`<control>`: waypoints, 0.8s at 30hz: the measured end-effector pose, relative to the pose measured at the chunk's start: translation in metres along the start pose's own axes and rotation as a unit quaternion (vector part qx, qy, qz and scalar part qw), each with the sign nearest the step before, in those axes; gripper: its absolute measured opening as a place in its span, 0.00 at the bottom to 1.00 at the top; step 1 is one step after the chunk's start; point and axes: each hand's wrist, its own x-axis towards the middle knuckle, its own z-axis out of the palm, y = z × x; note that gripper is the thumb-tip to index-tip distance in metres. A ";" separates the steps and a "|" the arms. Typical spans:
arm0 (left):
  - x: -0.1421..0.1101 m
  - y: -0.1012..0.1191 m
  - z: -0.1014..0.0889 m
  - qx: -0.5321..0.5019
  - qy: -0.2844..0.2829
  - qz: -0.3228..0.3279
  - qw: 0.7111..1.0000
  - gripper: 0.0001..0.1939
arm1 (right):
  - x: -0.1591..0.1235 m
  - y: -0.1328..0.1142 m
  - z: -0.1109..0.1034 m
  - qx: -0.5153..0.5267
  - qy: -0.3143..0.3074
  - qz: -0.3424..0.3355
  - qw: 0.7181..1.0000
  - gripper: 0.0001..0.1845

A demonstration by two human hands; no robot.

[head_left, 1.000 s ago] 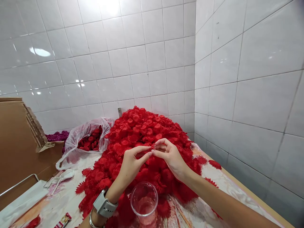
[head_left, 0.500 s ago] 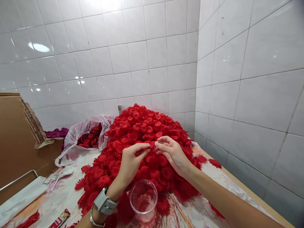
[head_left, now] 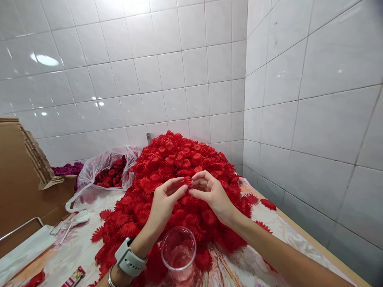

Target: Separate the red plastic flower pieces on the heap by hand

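Between my two hands is a small red fringed flower piece [head_left: 187, 181], held up in front of the pile. My left hand [head_left: 166, 197], with a watch and a bangle at its wrist, pinches the piece from the left with thumb and fingers. From the right, my right hand [head_left: 211, 193] has its thumb and bent fingers closed at the piece's edge. Behind and below them rises a large heap of red fringed flower pieces [head_left: 179, 155]. Nearer to me stands a clear plastic cup [head_left: 178, 249] with some liquid in it.
At left, a clear plastic bag [head_left: 89, 173] holds darker red pieces, beside a cardboard box [head_left: 26, 171] and purple material [head_left: 67, 169]. A small wrapped packet [head_left: 74, 277] lies front left. Thin sticks [head_left: 224, 265] lie right of the cup. Tiled walls [head_left: 167, 71] close off the back and right.
The fingers of both hands have shifted around the red flower piece, my right thumb now lower. The whole view has slid slightly, with the scene a little further left.
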 end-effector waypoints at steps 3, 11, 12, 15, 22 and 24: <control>0.000 0.000 0.000 -0.020 0.004 -0.022 1.000 0.15 | -0.001 0.001 -0.001 0.003 -0.002 0.009 1.000 0.15; -0.001 -0.001 -0.002 0.048 0.061 0.037 0.996 0.10 | 0.000 0.000 0.000 0.054 0.017 0.051 0.997 0.16; -0.001 0.000 -0.002 0.060 0.050 0.044 0.996 0.09 | 0.000 -0.001 0.000 0.062 0.018 0.058 0.996 0.16; -0.001 0.002 -0.003 0.058 -0.012 0.041 0.997 0.08 | 0.000 -0.005 0.001 0.083 0.019 0.070 0.994 0.16; 0.000 0.000 -0.003 0.041 -0.014 0.029 0.999 0.09 | 0.000 -0.005 0.000 0.115 0.000 0.083 0.990 0.17; 0.000 -0.001 -0.002 0.035 -0.004 0.027 0.999 0.08 | 0.000 -0.004 0.000 0.114 -0.007 0.085 0.990 0.17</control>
